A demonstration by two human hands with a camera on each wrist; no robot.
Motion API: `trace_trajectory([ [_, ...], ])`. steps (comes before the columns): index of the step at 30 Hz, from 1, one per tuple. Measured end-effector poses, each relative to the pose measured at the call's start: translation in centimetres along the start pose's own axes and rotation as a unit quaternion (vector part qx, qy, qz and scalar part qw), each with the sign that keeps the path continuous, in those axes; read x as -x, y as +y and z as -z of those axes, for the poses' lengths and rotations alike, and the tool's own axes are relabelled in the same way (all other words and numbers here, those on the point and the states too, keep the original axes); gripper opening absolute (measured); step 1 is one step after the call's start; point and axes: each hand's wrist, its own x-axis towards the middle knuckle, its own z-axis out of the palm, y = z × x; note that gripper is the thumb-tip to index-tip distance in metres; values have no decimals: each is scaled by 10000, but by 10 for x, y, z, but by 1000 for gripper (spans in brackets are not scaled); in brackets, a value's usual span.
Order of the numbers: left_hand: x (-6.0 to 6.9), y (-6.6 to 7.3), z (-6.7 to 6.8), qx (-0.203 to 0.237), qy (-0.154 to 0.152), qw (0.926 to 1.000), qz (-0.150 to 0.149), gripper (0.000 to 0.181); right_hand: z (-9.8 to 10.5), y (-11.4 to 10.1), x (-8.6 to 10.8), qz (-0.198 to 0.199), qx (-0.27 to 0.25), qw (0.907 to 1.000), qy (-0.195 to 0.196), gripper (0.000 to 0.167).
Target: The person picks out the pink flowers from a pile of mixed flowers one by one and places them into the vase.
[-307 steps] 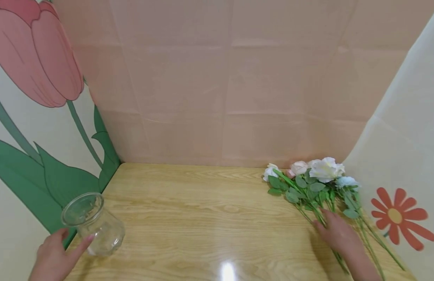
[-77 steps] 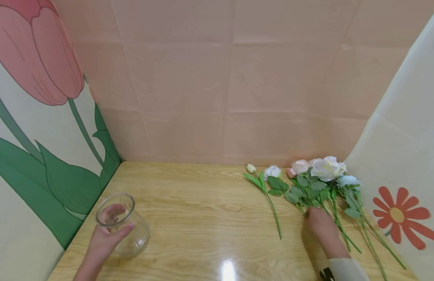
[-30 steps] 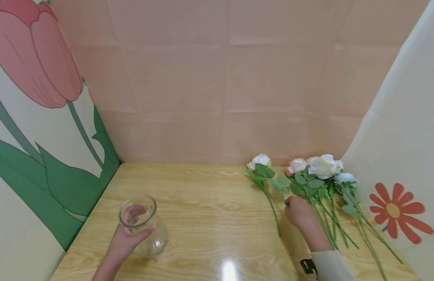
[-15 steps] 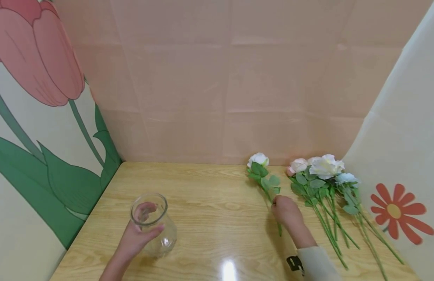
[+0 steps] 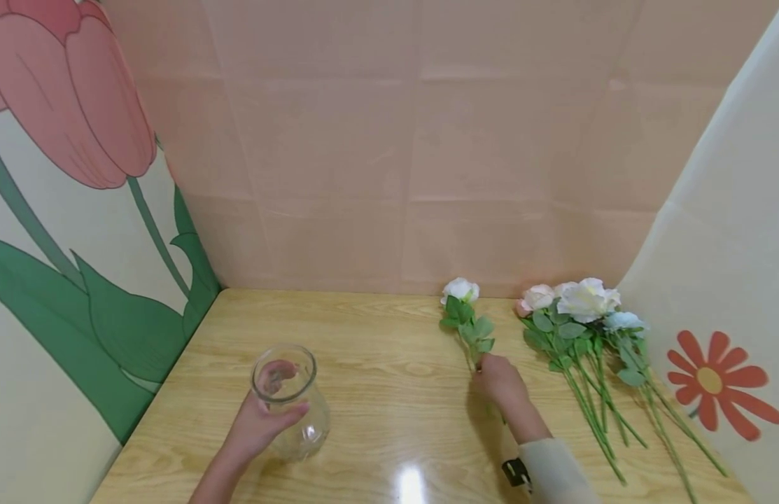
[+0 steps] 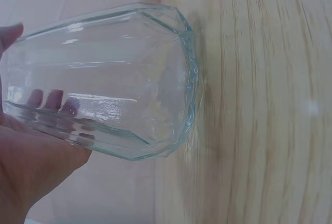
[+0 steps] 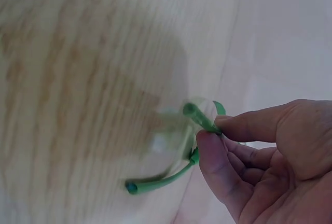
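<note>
My left hand (image 5: pixel 257 423) holds a clear glass vase (image 5: pixel 312 423) upright, thumb on the near side, fingers round the back. In the left wrist view the faceted base of the vase (image 6: pixel 155 79) is close to the wood; whether it touches, I cannot tell. My right hand (image 5: pixel 504 388) grips the stem of a white artificial rose (image 5: pixel 460 289), its bloom pointing to the back. Thumb and forefinger pinch the green stem (image 7: pixel 199 117) near its cut end in the right wrist view. A second green stem (image 7: pixel 155 184), a tulip's, lies below; its bloom is hidden behind the rose.
More artificial flowers lie at the right of the wooden table (image 5: pixel 376 364): pink roses (image 5: pixel 537 297), a large white bloom (image 5: pixel 588 299) and a blue one (image 5: pixel 624 320), their stems toward the front. Fabric walls (image 5: pixel 402 147) enclose the back and sides.
My left hand has brought the vase rightward toward the middle. My right hand, after a tulip was set apart, has drawn the white rose out of the pile and leftward over that tulip.
</note>
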Motion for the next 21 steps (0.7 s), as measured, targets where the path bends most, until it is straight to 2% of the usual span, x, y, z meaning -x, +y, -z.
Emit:
trace_trajectory([
  [10, -1, 3, -14, 21, -264, 9996, -120, 67, -12, 0, -5, 172, 53, 9998, 11, 18],
  [21, -2, 7, -29, 31, -450, 9990, 24, 67, -12, -3, -4, 43, 170, 9997, -144, 22],
])
